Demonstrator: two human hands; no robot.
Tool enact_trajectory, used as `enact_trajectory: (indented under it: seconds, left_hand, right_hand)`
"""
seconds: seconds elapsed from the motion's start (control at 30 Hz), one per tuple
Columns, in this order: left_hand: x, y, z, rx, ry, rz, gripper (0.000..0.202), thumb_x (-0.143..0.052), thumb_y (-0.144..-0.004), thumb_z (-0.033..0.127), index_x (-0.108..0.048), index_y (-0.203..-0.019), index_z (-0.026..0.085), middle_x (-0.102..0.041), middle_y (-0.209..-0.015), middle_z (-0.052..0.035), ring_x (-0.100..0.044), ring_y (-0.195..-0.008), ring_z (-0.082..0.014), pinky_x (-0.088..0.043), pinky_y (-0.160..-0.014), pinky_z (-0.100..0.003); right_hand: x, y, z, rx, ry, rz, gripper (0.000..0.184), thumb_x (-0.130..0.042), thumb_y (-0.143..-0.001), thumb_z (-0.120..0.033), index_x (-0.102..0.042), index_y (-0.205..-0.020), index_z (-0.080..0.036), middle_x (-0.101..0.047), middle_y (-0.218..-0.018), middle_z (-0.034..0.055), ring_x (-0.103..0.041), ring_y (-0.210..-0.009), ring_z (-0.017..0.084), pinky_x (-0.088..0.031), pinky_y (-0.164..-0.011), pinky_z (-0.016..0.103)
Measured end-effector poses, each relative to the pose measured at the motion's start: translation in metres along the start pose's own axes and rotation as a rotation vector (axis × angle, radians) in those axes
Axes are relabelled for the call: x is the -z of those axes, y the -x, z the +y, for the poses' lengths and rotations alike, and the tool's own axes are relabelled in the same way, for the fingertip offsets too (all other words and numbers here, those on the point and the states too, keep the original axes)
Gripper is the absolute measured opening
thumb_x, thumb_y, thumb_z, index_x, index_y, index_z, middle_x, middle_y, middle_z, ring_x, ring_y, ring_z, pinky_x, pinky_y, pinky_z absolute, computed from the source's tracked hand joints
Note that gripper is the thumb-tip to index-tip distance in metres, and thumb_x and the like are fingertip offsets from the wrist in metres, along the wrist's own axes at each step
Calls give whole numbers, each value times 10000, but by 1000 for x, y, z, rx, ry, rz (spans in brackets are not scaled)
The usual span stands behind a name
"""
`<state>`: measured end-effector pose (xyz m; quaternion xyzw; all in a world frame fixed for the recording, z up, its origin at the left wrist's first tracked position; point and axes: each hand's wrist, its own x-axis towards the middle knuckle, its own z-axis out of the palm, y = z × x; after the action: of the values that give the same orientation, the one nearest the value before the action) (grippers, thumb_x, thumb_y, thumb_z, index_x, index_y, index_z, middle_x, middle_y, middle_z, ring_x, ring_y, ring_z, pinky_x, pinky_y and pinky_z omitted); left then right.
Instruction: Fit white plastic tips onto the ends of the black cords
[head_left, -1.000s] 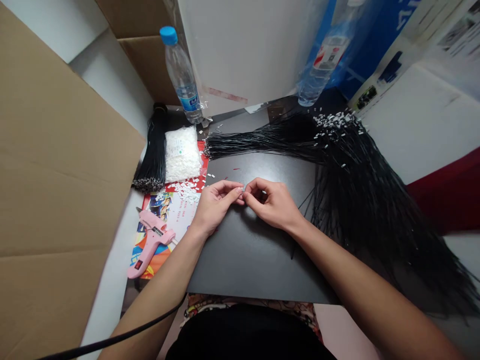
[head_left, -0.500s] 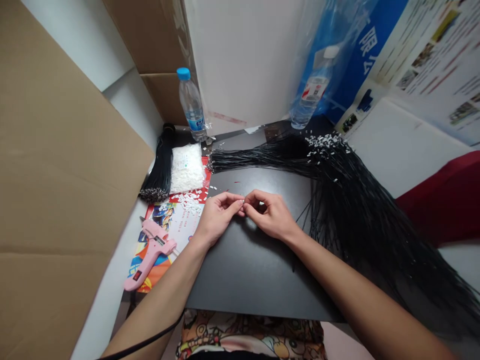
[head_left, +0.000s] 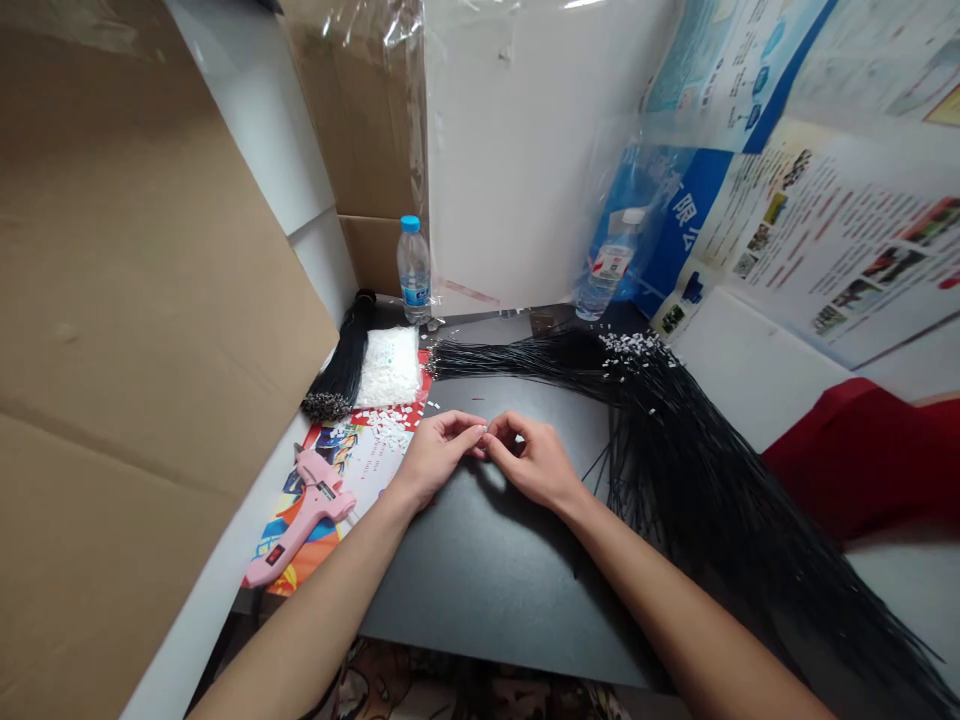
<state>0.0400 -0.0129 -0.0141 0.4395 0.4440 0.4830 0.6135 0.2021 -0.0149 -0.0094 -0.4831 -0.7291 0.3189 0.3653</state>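
My left hand (head_left: 435,457) and my right hand (head_left: 529,462) meet fingertip to fingertip over a black mat (head_left: 495,560). Both pinch a tiny pale piece between them, too small to name. A thin black cord runs from my right hand toward the big heap of black cords (head_left: 697,470) on the right, some tipped with small white tags (head_left: 637,345). Loose white tags (head_left: 386,420) lie just left of my left hand, beside a bag of white tags (head_left: 390,365).
A pink glue gun (head_left: 304,515) lies on a colourful printed sheet at the left. A tied bundle of black cords (head_left: 341,370) and a water bottle (head_left: 413,268) stand behind it, another bottle (head_left: 604,280) at the back. Cardboard (head_left: 135,330) walls the left side; red cloth (head_left: 862,460) lies right.
The camera has tilted upward, so more of the back wall and posters show. My hands have kept the same pinch at the same spot on the mat.
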Motion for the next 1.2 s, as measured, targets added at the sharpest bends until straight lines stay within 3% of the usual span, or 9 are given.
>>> enact_trajectory:
  seconds: [0.37,0.73,1.2]
  left_hand:
    - [2,-3,-3,40,95,9,306,-872,-659,311,-727,-852,122,-738,-758,-34,-671,-639,-113,-549,-689,-250]
    - [2,-1,-1,41,50,-15,285,-857,-694,315,-729,-864,126,-741,-797,-42,-683,-654,-121,-562,-706,-266]
    - [3,-1,-2,77,61,-34,210,-813,-743,257,-717,-878,128,-728,-810,-33,-675,-660,-104,-562,-713,-254]
  right_hand:
    - [6,-1,1,70,55,-8,82,-589,-860,-233,-646,-848,-176,-696,-715,6,-600,-614,114,-414,-559,216]
    - [6,0,5,97,71,-16,109,-552,-877,-228,-636,-826,-178,-661,-684,-4,-557,-585,106,-409,-567,221]
    - [7,2,3,59,17,-10,94,-566,-860,-219,-646,-829,-183,-664,-678,-10,-571,-585,105,-418,-563,220]
